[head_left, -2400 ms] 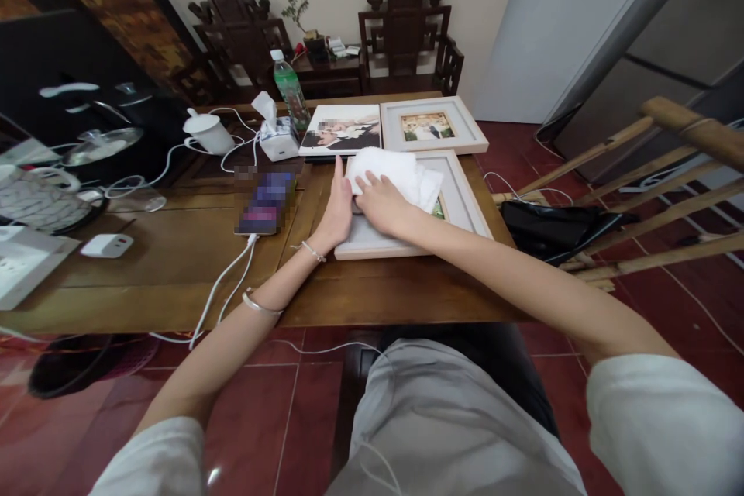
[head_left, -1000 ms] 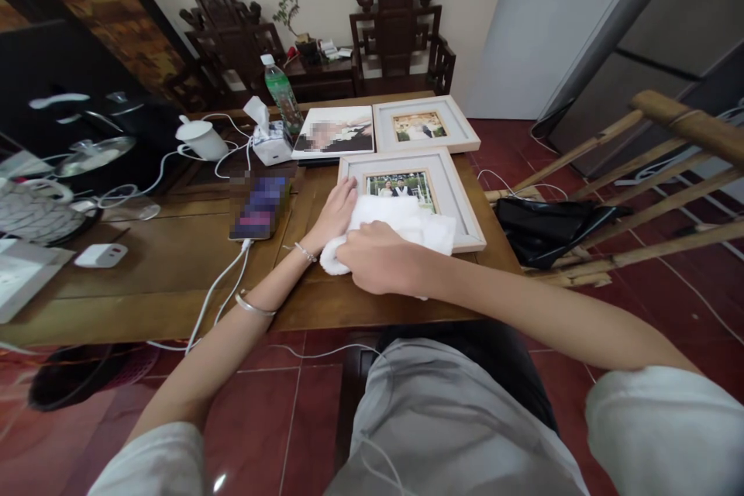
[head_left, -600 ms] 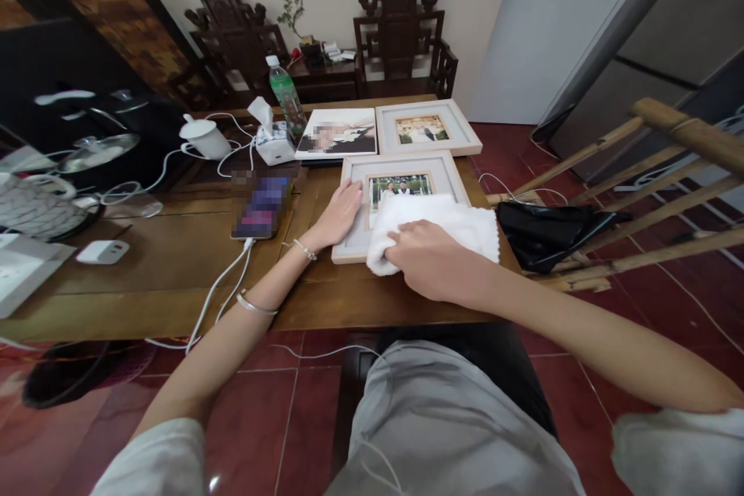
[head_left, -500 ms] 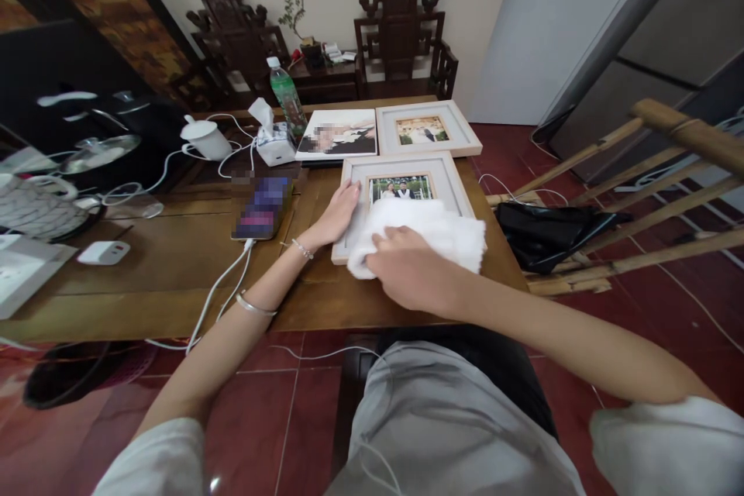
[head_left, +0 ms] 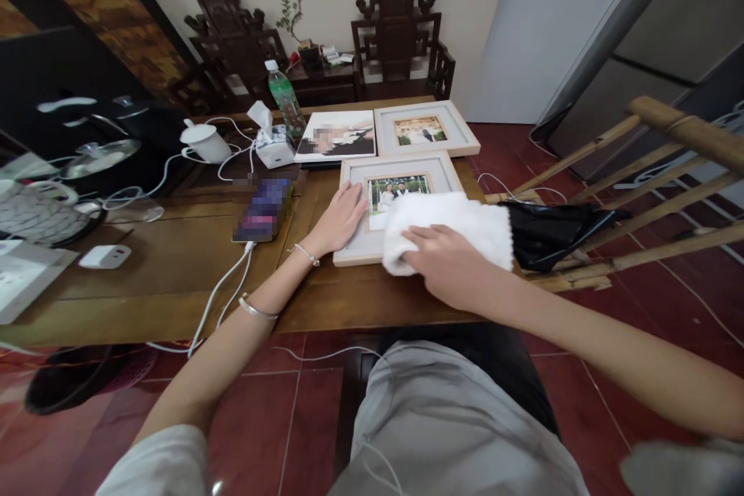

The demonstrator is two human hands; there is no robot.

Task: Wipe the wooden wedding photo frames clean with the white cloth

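Note:
A light wooden picture frame (head_left: 347,251) with a pale mat lies flat on the table, its small photo (head_left: 380,198) partly covered. My left hand (head_left: 339,218) rests on the frame's left side, fingers stretched out over the rim and onto the mat. On the frame's right part lies a folded white towel (head_left: 459,213). My right hand (head_left: 445,260) grips the towel's near left part from above, fingers bent into it. The towel hides the frame's lower right corner.
Behind lie a second picture frame (head_left: 473,148) and a white-edged photo panel (head_left: 342,120). Further left are a green-labelled bottle (head_left: 284,97), a tissue box (head_left: 276,147), a white lidded cup (head_left: 209,143) and a phone (head_left: 263,209) with a cable. A bamboo rack (head_left: 686,132) stands right.
My right hand has slid the towel to the right across the frame, uncovering more of the photo's lower left. My left hand stays on the frame, its fingers slightly further over the mat.

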